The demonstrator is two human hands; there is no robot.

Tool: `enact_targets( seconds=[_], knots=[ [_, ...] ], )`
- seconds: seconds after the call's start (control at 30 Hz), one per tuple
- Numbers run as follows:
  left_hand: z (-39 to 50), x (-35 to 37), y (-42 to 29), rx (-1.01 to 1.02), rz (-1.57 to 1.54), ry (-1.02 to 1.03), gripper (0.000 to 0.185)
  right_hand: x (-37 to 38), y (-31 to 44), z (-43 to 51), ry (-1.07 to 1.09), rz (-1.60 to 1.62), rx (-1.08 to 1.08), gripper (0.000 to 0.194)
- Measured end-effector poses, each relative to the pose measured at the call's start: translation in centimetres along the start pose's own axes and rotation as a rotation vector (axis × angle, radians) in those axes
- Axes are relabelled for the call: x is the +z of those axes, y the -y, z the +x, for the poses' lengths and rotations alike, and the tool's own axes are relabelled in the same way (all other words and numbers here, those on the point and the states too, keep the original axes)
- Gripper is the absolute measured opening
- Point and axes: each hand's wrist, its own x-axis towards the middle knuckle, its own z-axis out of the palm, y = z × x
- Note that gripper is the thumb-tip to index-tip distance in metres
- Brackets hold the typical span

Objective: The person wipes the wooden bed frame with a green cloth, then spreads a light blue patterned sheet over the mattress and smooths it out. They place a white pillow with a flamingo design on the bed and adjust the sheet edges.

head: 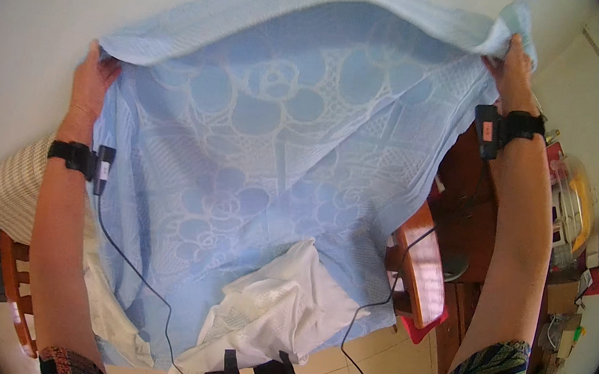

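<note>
A large light-blue cloth (pixel 260 140) with a pattern of flowers and circles is spread upright between my raised hands. My left hand (pixel 94 78) grips its upper left edge, and my right hand (pixel 509 73) grips the upper right corner, which bunches up above the fingers. Between the hands the top edge sags forward in a folded band. A crumpled white cloth (pixel 281 306) lies against the lower part of the blue one, close to my body. Each wrist wears a black strap with a small device and a cable.
A wooden chair (pixel 15 284) and a beige checked cushion or cloth (pixel 11 190) are at the left. On the right are a polished wooden piece of furniture (pixel 426 270) and shelves with boxes, a clear plastic container (pixel 574 205) and other items. Tiled floor (pixel 395 364) shows below.
</note>
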Motion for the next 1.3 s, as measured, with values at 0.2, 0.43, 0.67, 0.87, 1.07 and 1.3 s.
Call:
enact_targets(
  seconds=[0.2, 0.43, 0.67, 0.87, 1.07, 1.3],
  knots=[
    [-2.3, -1.5, 3.3, 0.062, 0.265, -0.187, 0.066, 1.0, -5.5, -1.4, -0.059, -0.374, 0.155, 0.062],
    [-8.1, -2.9, 3.5, 0.272, 0.647, -0.105, 0.057, 2.1, -12.5, -0.6, 0.211, -0.687, 0.174, 0.078],
    [-6.2, -0.4, 12.0, 0.261, 1.449, 0.049, 0.052, 5.8, -27.0, -1.5, 0.542, -1.546, -0.214, 0.051],
    [-3.9, 0.9, 13.6, 0.186, 1.421, 0.113, 0.057, 7.8, -28.2, -0.8, 0.701, -1.604, -0.244, 0.036],
    [-2.8, 2.2, 11.9, -0.063, 1.459, 0.288, 0.062, 6.6, -27.3, -0.1, 0.575, -0.891, 0.35, 0.07],
    [-7.8, 0.5, 6.6, -0.34, 1.108, 0.665, 0.075, 3.2, -21.1, -8.1, 0.583, -1.07, -0.502, 0.046]
  ],
)
